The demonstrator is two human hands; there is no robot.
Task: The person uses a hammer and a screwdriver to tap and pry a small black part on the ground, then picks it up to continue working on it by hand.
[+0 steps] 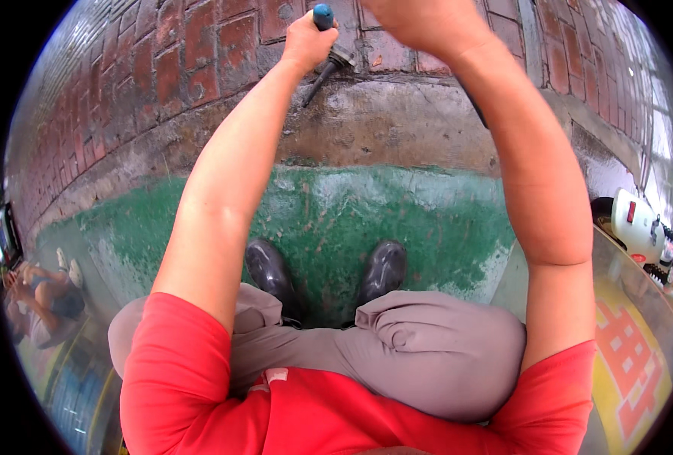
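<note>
My left hand [306,43], at the top of the view, is wrapped round a tool with a rounded blue handle end [323,17]. Below the fist show a metallic piece and a dark rod [318,85] slanting down-left over the curb; the kind of tool is unclear. My right hand [416,21] reaches past the top edge, so its fingers and anything in them are cut off. Behind the right forearm, a thin dark edge [474,105] of something peeks out, mostly hidden.
Wet red brick paving [200,53] lies ahead, bordered by a brown stone curb [397,125]. Green painted floor [329,205] is under my dark boots [270,267]. A white scooter [640,227] stands at right beside a yellow-and-red panel [632,364]. A person [44,303] sits at far left.
</note>
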